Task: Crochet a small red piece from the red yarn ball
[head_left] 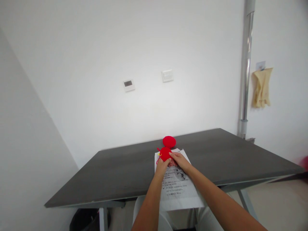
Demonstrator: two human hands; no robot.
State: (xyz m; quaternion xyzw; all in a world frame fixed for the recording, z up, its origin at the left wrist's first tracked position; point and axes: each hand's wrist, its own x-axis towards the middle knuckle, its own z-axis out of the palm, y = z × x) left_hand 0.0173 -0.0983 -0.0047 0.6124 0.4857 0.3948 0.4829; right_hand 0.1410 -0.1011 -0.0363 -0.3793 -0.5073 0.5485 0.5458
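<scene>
Both hands meet on a red crochet piece (pixel 165 154) atop a printed sheet (pixel 179 189) on the desk (pixel 115 173); left hand (pixel 163 164) grips beneath, right hand (pixel 179 160) pinches beside; a second red disc (pixel 169 141) lies just beyond, farther from both.

Both hands meet over a red crochet piece (pixel 165 153) on a printed paper sheet (pixel 179 189), near the table's (pixel 115 176) middle. Left hand (pixel 162 164) grips the piece from below, right hand (pixel 179 160) pinches its right side. Red yarn ball (pixel 169 141) just behind, toward the far edge. Sheet overhangs the near edge. Cream gloves (pixel 261 88) hang on the right wall beside a metal pipe (pixel 245 80).
</scene>
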